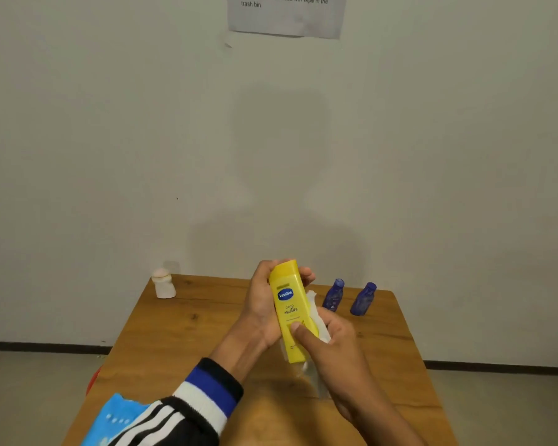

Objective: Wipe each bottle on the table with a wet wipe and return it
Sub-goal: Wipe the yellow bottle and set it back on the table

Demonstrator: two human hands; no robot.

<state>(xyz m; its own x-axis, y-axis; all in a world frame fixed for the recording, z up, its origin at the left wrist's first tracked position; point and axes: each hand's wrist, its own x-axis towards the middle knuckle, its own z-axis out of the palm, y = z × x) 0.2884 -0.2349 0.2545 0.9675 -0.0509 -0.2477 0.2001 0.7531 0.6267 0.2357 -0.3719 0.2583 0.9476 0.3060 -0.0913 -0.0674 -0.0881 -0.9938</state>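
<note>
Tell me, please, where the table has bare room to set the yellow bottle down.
Bare wood lies between the white bottle and the hands, and along the table left edge. The far right is crowded by two blue bottles.

A yellow Vaseline bottle [289, 309] stands near upright at lower centre of the frame, above the table, label facing the camera. A white wet wipe [316, 313] is bunched against its right side. Two small blue bottles [334, 294] [363, 299] stand right of centre, a white bottle [164, 283] at left.
</note>
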